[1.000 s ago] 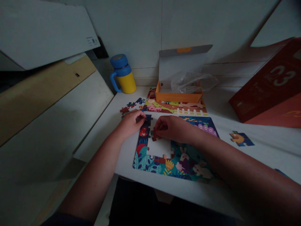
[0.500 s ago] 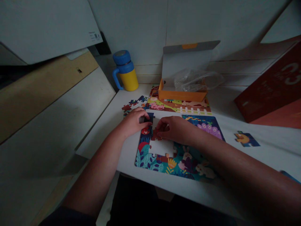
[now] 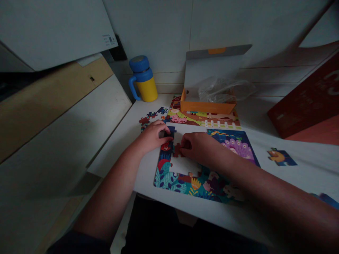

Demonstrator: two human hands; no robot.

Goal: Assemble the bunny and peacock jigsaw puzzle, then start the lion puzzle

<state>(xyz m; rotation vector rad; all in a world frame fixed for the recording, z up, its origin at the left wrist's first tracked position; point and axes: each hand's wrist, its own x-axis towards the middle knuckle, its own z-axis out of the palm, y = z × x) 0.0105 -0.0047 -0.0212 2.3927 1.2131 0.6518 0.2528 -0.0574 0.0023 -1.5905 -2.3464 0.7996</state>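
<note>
**Both hands at the jigsaw's upper left corner**

Our left hand [image 3: 154, 137] rests on the counter [image 3: 307, 176], fingertips closed on a dark piece [image 3: 169, 133] at the top left corner of the jigsaw [image 3: 212, 180]. Our right hand [image 3: 198, 148] pinches a red-brown piece [image 3: 176, 151] at the upper edge of the white gap [image 3: 183, 164] in the jigsaw. Loose pieces [image 3: 149, 116] lie just beyond the left hand. Farther back we note an orange box [image 3: 208, 106] and a yellow mug [image 3: 144, 84]. A small joined cluster [image 3: 281, 157] lies well apart on the right
</note>
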